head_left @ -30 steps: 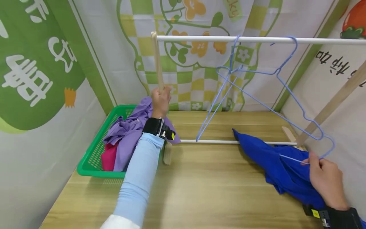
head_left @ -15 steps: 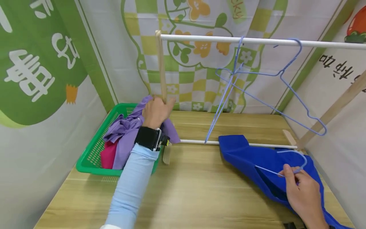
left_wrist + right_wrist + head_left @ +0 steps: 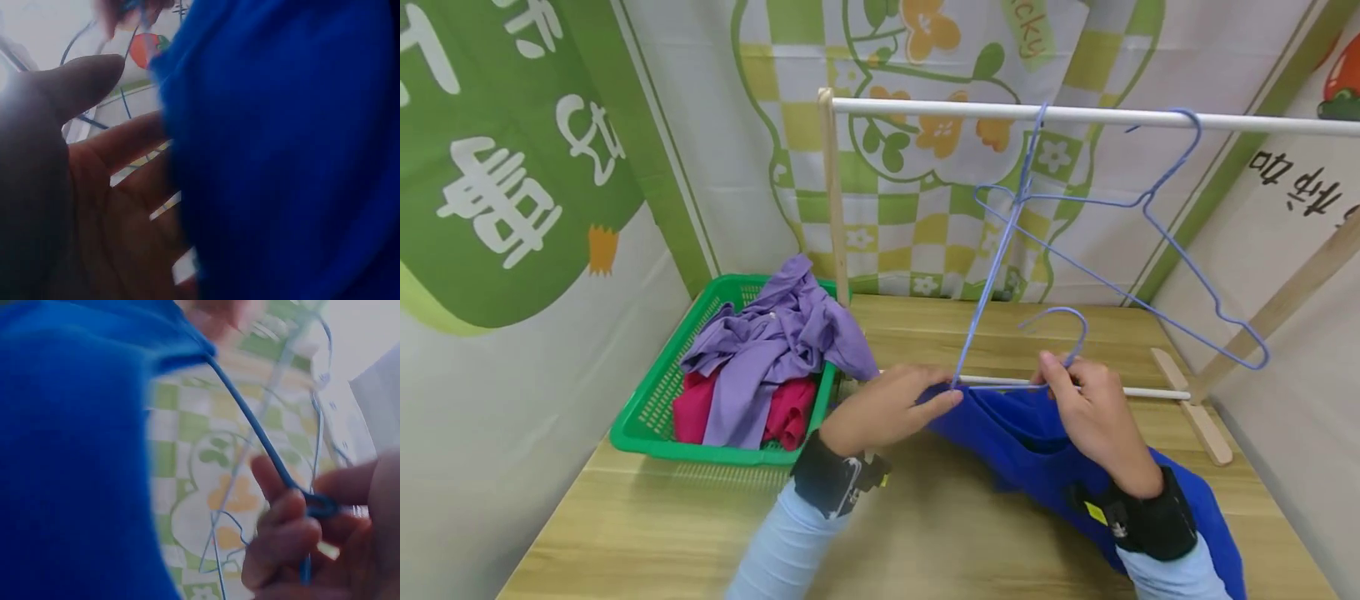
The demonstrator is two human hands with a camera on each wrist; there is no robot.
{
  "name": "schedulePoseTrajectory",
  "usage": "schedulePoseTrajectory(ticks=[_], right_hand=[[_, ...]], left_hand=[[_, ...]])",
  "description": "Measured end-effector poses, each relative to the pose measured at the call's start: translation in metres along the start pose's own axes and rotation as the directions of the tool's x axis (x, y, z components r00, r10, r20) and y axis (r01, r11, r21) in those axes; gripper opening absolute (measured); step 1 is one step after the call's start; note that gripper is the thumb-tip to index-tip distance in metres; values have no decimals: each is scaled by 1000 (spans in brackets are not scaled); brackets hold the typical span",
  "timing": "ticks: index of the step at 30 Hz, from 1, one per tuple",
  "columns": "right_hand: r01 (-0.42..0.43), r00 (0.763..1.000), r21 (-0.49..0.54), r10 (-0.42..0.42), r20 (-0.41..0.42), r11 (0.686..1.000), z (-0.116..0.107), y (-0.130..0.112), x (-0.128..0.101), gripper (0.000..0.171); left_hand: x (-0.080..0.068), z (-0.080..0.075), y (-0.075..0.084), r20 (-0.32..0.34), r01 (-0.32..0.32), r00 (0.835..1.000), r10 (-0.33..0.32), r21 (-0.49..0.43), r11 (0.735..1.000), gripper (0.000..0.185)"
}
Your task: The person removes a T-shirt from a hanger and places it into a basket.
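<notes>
My right hand [image 3: 1093, 412] grips a blue wire hanger [image 3: 1083, 332] just below its hook, which points up. In the right wrist view, one arm of the hanger [image 3: 247, 412] runs into the blue garment [image 3: 75, 462]. In the head view that garment [image 3: 1037, 467] droops from the hanger toward the front right of the table. My left hand [image 3: 880, 412] is at the garment's left end, near the hanger arm's tip. The left wrist view has the thumb [image 3: 94, 78] apart from the fingers, whose tips disappear behind the blue cloth [image 3: 287, 150].
A green basket [image 3: 625, 437] with purple clothing [image 3: 775, 333] and magenta clothing [image 3: 694, 408] stands at the left. Two blue hangers hang on the white rail [image 3: 925, 107] of a rack with wooden posts [image 3: 835, 200]. Its lower bar [image 3: 1153, 393] runs behind my hands.
My left hand has left the rack's post and come down right to the blue garment. The right hand has carried hanger and garment leftward, toward the middle.
</notes>
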State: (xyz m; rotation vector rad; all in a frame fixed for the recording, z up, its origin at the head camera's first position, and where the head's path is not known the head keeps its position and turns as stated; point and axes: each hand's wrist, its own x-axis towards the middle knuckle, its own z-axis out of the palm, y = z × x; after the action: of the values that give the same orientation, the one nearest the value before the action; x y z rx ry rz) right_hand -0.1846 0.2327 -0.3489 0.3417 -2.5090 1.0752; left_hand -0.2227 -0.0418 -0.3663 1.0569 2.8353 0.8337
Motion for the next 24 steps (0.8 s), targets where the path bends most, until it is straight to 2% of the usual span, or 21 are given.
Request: schedulePoseTrajectory(ticks=[2,4,7,10,13,17,24], right_hand=[[-8,999,45,7,33,999,0,0,20,42],[-11,998,84,6,60,996,1,3,34,40],[-24,996,149,10,92,989,3,12,43,34],[-38,991,169,16,129,985,5,23,41,26],[-44,984,163,14,177,986,4,35,36,22],[-37,979,167,2,203,985,-2,43,35,23],[-53,989,104,38,141,993,-30,51,33,24]], left_hand=[[9,4,0,-13,-6,1000,6,-12,1000,47],[18,8,-1,-57,-12,998,13,16,1000,40],[27,16,-3,-99,-38,994,42,40,998,28],[30,24,-6,-91,-60,994,64,42,997,24],[29,31,-10,-73,-58,996,60,26,998,24],[28,33,-16,-74,-50,996,50,6,999,24],[34,29,-24,-93,-105,991,100,-51,993,24]])
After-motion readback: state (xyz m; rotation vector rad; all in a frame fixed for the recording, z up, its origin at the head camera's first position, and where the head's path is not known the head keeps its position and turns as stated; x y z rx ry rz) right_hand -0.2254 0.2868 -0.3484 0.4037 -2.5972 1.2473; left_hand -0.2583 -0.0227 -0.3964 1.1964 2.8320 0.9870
